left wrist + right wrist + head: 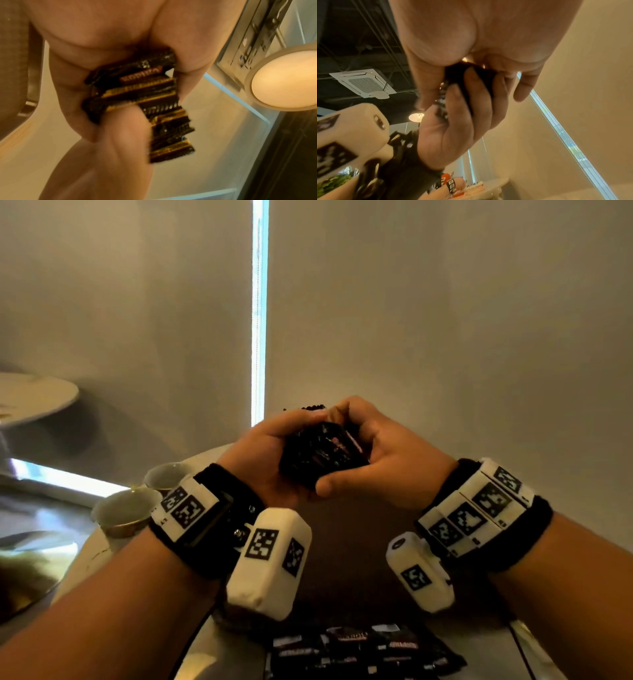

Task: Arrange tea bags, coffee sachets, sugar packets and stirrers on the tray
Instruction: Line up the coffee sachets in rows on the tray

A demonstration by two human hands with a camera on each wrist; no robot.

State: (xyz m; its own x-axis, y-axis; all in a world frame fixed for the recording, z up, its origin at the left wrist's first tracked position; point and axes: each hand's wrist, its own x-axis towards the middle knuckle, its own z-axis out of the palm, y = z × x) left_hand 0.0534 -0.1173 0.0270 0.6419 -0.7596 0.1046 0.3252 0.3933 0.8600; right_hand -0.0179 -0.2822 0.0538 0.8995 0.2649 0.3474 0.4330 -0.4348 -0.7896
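Both hands hold one stack of black-and-gold coffee sachets (322,451) raised above the table. My left hand (270,446) curls round the stack's left side and my right hand (380,453) grips its right side, thumb under the lower corner. In the left wrist view the sachets (137,93) fan out between my fingers (120,128). In the right wrist view only a dark sliver of the stack (453,75) shows between both hands. More black sachets (363,648) lie on the table near the bottom edge. A dark brown tray (346,529) lies below my hands.
Two small gold-rimmed cups (126,511) stand on the table at the left, beside my left wrist. A round white table (30,397) stands further back left. Window blinds (445,320) fill the background.
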